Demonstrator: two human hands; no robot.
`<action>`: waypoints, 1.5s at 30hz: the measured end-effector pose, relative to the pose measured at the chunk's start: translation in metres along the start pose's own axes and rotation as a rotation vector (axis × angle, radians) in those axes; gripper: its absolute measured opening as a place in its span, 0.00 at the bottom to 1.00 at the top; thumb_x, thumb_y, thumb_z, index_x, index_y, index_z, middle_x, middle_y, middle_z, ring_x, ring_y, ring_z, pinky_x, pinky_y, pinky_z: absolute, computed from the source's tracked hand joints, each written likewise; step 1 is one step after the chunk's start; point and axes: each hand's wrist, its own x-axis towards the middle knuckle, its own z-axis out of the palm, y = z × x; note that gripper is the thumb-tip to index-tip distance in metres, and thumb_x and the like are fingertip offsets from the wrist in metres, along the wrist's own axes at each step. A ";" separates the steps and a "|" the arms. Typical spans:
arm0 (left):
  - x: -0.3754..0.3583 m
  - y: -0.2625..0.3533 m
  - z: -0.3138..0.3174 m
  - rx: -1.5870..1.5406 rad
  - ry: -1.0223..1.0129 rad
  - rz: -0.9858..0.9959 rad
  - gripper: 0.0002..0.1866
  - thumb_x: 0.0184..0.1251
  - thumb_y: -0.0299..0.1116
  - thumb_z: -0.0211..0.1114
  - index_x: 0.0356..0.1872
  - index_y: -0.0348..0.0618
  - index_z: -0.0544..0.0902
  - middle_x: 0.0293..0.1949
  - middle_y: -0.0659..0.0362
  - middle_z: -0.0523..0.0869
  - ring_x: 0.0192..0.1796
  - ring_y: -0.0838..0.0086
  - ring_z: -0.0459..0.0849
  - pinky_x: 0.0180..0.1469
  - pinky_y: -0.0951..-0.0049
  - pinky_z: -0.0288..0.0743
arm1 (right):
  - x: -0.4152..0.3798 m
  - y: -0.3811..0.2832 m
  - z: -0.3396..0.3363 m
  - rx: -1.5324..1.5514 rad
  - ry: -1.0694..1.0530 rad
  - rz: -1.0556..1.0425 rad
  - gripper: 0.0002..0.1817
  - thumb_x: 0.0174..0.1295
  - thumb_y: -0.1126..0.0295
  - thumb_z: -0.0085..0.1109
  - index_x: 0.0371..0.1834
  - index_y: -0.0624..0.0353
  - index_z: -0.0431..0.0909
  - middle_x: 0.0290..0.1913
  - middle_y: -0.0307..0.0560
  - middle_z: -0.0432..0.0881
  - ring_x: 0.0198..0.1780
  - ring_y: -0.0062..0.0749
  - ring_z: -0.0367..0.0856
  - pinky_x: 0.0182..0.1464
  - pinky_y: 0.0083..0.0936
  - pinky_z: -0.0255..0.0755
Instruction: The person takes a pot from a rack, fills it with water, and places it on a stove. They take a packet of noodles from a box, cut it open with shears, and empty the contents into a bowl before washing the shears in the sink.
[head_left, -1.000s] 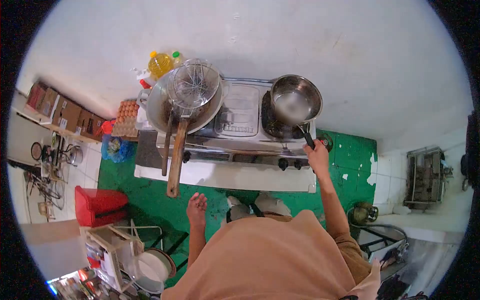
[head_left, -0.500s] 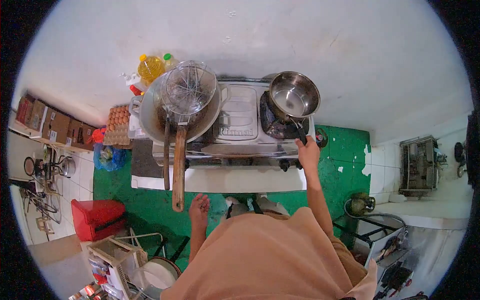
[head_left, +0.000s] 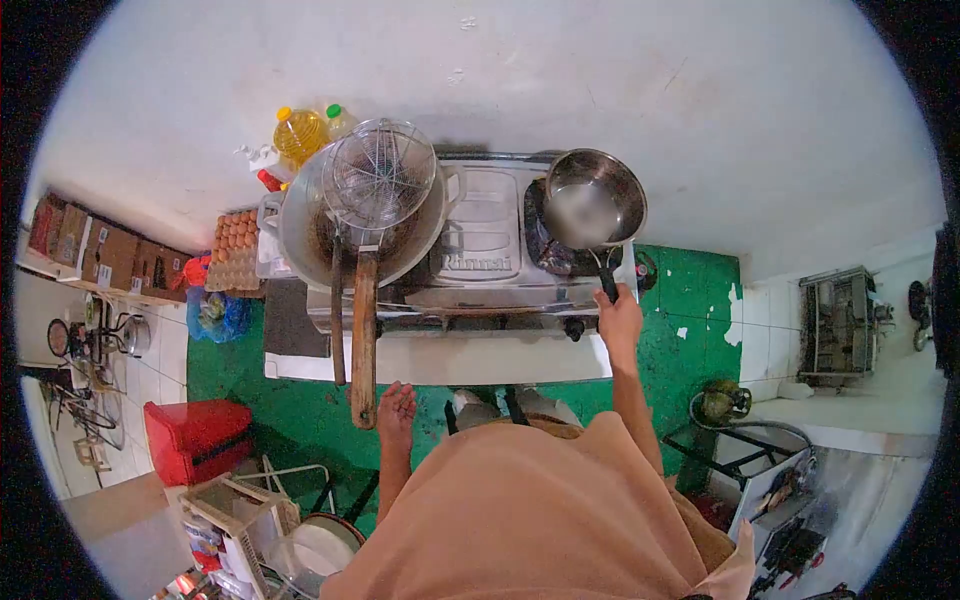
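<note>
Rinnai gas stove [head_left: 478, 262] above green floor [head_left: 700, 310], shiny steel saucepan [head_left: 596, 200], right hand [head_left: 621, 318] closed around its handle, left hand [head_left: 396, 408] empty, fingers loosely curled

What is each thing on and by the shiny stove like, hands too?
Round metal saucepan: held by its black handle, contents unclear.
Right hand: closed on that handle.
Left hand: empty, fingers loosely curled.
Round wire strainer: across the wide grey metal wok.
Wok: partly covered.
Clear bottle of yellow oil: upright, capped.
Brown eggs: in their tray.
</note>
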 end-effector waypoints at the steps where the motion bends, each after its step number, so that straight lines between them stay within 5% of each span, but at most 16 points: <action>1: 0.000 0.000 0.000 -0.010 -0.007 -0.001 0.16 0.62 0.32 0.52 0.52 0.42 0.70 0.46 0.56 0.77 0.44 0.71 0.77 0.44 0.75 0.72 | -0.001 0.001 0.000 -0.015 0.013 -0.030 0.20 0.54 0.57 0.57 0.38 0.66 0.74 0.29 0.64 0.78 0.35 0.59 0.77 0.38 0.46 0.68; 11: 0.001 -0.003 -0.003 0.010 0.002 -0.007 0.16 0.65 0.34 0.50 0.52 0.42 0.70 0.47 0.55 0.77 0.44 0.71 0.77 0.45 0.75 0.72 | 0.000 0.011 0.004 -0.001 0.069 -0.068 0.17 0.53 0.58 0.59 0.32 0.63 0.74 0.24 0.56 0.78 0.28 0.51 0.77 0.32 0.39 0.68; 17: 0.009 -0.020 -0.013 0.093 -0.024 0.043 0.18 0.67 0.41 0.47 0.52 0.42 0.70 0.47 0.55 0.77 0.45 0.70 0.76 0.46 0.73 0.71 | 0.016 0.035 0.013 0.104 -0.029 -0.102 0.17 0.53 0.57 0.59 0.31 0.63 0.74 0.17 0.44 0.76 0.14 0.27 0.73 0.19 0.26 0.66; 26: 0.003 -0.022 -0.015 -0.028 -0.058 -0.007 0.18 0.67 0.41 0.47 0.52 0.42 0.71 0.48 0.54 0.78 0.44 0.70 0.77 0.47 0.73 0.71 | 0.015 0.026 -0.001 0.604 -0.265 0.192 0.20 0.60 0.55 0.51 0.38 0.64 0.73 0.20 0.41 0.76 0.15 0.22 0.71 0.18 0.19 0.65; 28: -0.004 -0.021 -0.014 -0.029 -0.076 0.015 0.18 0.66 0.40 0.48 0.52 0.42 0.71 0.48 0.54 0.78 0.45 0.70 0.77 0.46 0.73 0.71 | 0.027 0.060 0.010 0.409 0.025 -0.109 0.20 0.61 0.56 0.50 0.39 0.66 0.72 0.24 0.41 0.77 0.17 0.23 0.71 0.20 0.20 0.67; 29: -0.008 -0.020 -0.014 -0.032 -0.094 0.039 0.17 0.65 0.39 0.48 0.52 0.42 0.71 0.47 0.55 0.78 0.45 0.70 0.77 0.46 0.74 0.71 | 0.026 0.069 0.011 0.409 0.021 -0.108 0.20 0.61 0.56 0.50 0.39 0.66 0.72 0.24 0.41 0.77 0.17 0.23 0.71 0.20 0.20 0.67; 31: -0.013 -0.022 -0.012 -0.024 -0.064 0.042 0.17 0.64 0.37 0.50 0.52 0.42 0.71 0.47 0.55 0.78 0.45 0.71 0.77 0.46 0.74 0.71 | 0.012 0.074 0.001 0.908 0.185 0.174 0.19 0.62 0.54 0.49 0.34 0.63 0.74 0.28 0.51 0.79 0.23 0.23 0.75 0.22 0.21 0.67; 33: -0.018 -0.023 -0.013 -0.017 -0.037 0.045 0.17 0.63 0.35 0.52 0.51 0.42 0.70 0.46 0.55 0.78 0.45 0.71 0.77 0.45 0.74 0.71 | 0.015 0.130 0.037 0.800 0.246 0.200 0.22 0.62 0.52 0.48 0.30 0.63 0.76 0.26 0.47 0.78 0.24 0.23 0.76 0.25 0.23 0.68; 35: -0.021 -0.023 -0.014 -0.090 -0.010 -0.031 0.17 0.61 0.32 0.54 0.51 0.41 0.70 0.46 0.56 0.78 0.44 0.71 0.77 0.45 0.75 0.72 | 0.002 0.173 0.070 0.062 0.123 -0.001 0.21 0.61 0.53 0.49 0.26 0.62 0.76 0.25 0.48 0.78 0.25 0.30 0.77 0.25 0.27 0.69; 37: -0.024 -0.025 -0.015 -0.077 0.000 -0.034 0.17 0.60 0.31 0.54 0.51 0.42 0.70 0.46 0.56 0.78 0.44 0.71 0.77 0.45 0.74 0.71 | -0.021 0.179 0.102 0.349 -0.391 0.306 0.19 0.60 0.54 0.49 0.25 0.61 0.76 0.26 0.53 0.78 0.29 0.39 0.79 0.27 0.32 0.71; 39: -0.024 -0.028 -0.017 -0.066 0.014 -0.034 0.18 0.59 0.30 0.54 0.52 0.42 0.70 0.46 0.56 0.78 0.44 0.70 0.77 0.46 0.74 0.71 | -0.046 0.143 0.103 0.084 0.011 -0.433 0.18 0.58 0.56 0.52 0.25 0.63 0.74 0.22 0.57 0.77 0.26 0.49 0.79 0.27 0.40 0.69; 45: -0.030 -0.029 -0.020 -0.025 -0.015 0.025 0.17 0.61 0.32 0.53 0.52 0.42 0.70 0.47 0.56 0.78 0.45 0.70 0.77 0.47 0.73 0.70 | -0.039 0.126 0.121 -0.357 -0.069 -0.367 0.16 0.58 0.58 0.50 0.24 0.61 0.73 0.25 0.55 0.78 0.25 0.46 0.78 0.24 0.37 0.73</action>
